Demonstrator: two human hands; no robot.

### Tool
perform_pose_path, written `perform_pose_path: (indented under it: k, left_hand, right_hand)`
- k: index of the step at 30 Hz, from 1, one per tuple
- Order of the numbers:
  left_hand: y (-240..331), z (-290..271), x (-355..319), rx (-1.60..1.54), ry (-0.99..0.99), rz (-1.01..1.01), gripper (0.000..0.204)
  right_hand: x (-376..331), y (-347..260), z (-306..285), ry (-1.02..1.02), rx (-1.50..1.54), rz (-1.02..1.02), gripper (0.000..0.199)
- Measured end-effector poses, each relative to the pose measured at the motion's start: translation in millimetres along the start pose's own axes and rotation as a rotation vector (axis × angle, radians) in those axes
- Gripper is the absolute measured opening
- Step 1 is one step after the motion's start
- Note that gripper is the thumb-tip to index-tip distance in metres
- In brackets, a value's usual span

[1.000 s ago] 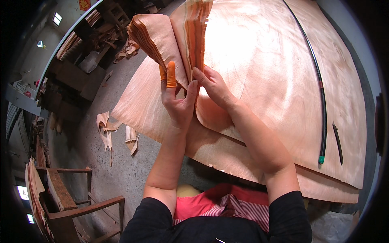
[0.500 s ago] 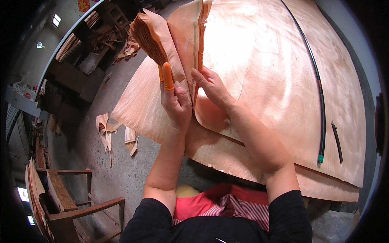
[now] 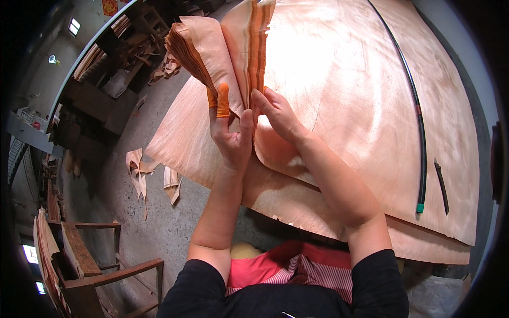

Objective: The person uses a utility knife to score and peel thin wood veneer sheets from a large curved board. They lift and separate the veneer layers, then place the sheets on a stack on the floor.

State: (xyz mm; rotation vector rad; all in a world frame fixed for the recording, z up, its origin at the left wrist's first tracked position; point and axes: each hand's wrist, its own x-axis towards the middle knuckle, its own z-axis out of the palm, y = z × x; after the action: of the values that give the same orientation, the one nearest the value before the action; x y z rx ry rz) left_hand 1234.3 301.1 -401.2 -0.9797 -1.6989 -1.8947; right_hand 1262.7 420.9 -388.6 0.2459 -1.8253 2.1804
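Note:
A thick bundle of thin wood veneer sheets [image 3: 204,45] stands up between my hands, its layers fanned at the edges. My left hand [image 3: 231,138] grips the left part of the bundle from below, with orange finger cots on two fingers and the thumb against the sheets. My right hand [image 3: 279,114] pinches the right-hand sheets [image 3: 257,53] between thumb and fingers; a bit of orange shows at its index fingertip. Beneath both arms lies a broad stack of pale veneer [image 3: 350,122], with lower sheets jutting out at the left and front.
A long black rod [image 3: 419,132] with a green end lies across the stack at the right, beside a short dark blade-like tool [image 3: 441,188]. Veneer scraps [image 3: 137,175] litter the concrete floor at left. A wooden frame [image 3: 114,273] holding veneer pieces stands at lower left.
More sheets have fanned apart at the right side of the bundle, and its left part leans slightly further left. My left thumb has shifted right, toward my right hand.

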Motion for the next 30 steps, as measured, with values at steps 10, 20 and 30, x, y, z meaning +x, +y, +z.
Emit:
perform_pose_path:
  k: [10, 20, 30]
  left_hand:
    - [3.5, 3.9, 0.7, -0.009, 0.025, -0.047, 0.053]
    - [6.5, 4.8, 3.4, 0.021, 0.029, 0.015, 0.046]
    - [6.0, 3.3, 1.5, 0.125, -0.012, 0.023, 0.045]
  right_hand:
    - [-1.1, -3.9, 0.2, 0.001, -0.028, 0.024, 0.049]
    - [3.6, 10.4, -0.7, -0.008, 0.005, -0.031, 0.054]
    - [1.4, 8.8, -2.5, 0.002, -0.006, -0.014, 0.053]
